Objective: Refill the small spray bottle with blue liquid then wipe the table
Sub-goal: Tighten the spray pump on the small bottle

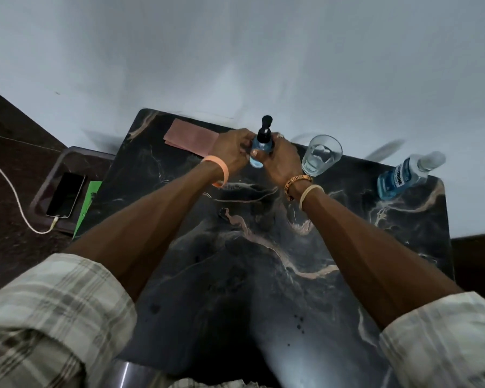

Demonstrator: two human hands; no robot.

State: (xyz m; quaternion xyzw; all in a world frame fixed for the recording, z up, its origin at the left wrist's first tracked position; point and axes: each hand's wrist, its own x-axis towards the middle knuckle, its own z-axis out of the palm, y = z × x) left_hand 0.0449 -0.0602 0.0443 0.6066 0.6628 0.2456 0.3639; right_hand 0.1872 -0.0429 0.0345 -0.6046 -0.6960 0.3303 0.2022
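Item one, my left hand (233,151): fingers curled round the left side of the small spray bottle (257,154); an orange wristband (220,171) sits on that wrist. Item two, my right hand (281,161): it grips the same bottle from the right, thumb across the front of the body; two bands (300,184) are on that wrist. Item three, the small spray bottle itself: upright between both hands, near the middle of the table's far edge, its clear body showing blue liquid and its black pump head (264,130) standing above my fingers. I cannot tell whether its base touches the table (263,247). Item four, a clear glass (321,155): upright, just beside my right hand, near the far edge. Item five, a large bottle (402,177) partly filled with blue liquid: it has a blue label and a clear cap and is at the far right corner, well apart from the glass. Item six, a pink cloth (189,137): flat near the far left corner, its right end hidden behind my left hand. Item seven, off the table's left edge and lower down, a dark tray (49,175) carrying a phone (66,195) with a white cable (11,186) plugged in, and a green sheet (89,201) beside the phone.
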